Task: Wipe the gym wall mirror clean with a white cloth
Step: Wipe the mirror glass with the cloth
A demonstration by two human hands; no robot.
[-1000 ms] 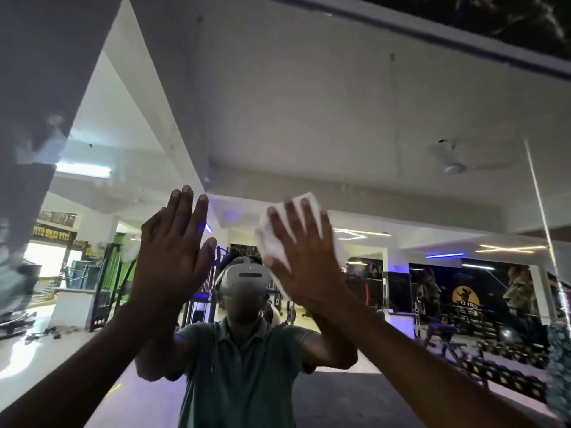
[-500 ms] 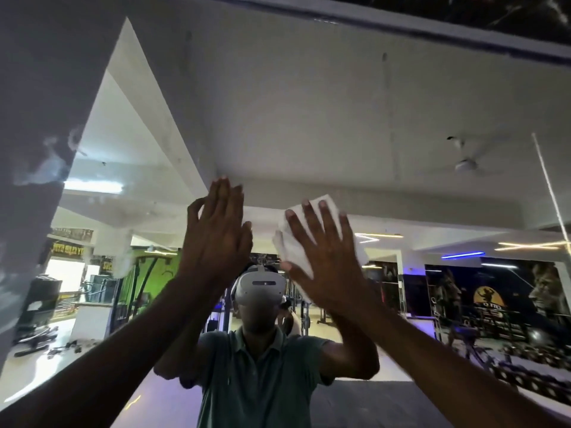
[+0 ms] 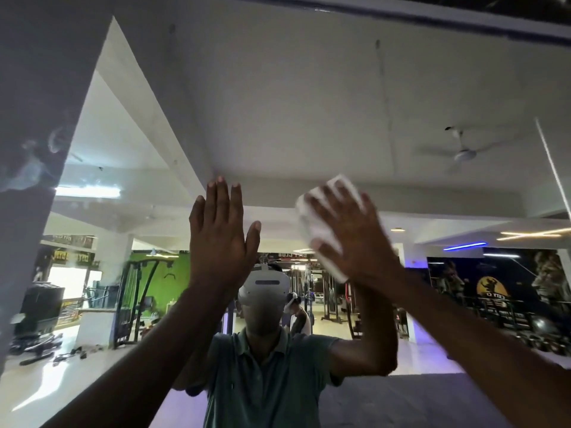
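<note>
The wall mirror [image 3: 309,103] fills the view and reflects the gym ceiling, machines and a person in a green shirt with a white headset. My right hand [image 3: 355,239] lies flat with spread fingers on the folded white cloth [image 3: 318,217] and presses it against the glass, right of centre; the hand is motion-blurred. My left hand [image 3: 221,239] is held up beside it with straight fingers, palm toward the mirror, holding nothing. Whitish smears [image 3: 40,162] show on the glass at the far left.
The mirror's dark top frame [image 3: 401,13] runs across the upper edge. A thin vertical seam or edge [image 3: 553,168] shows at the right. Reflected gym machines [image 3: 136,298] and a dumbbell rack [image 3: 525,329] appear low in the glass.
Both hands have moved to the right and slightly up across the glass. The right hand with the cloth has drawn further from the left hand, and the view has shifted with them.
</note>
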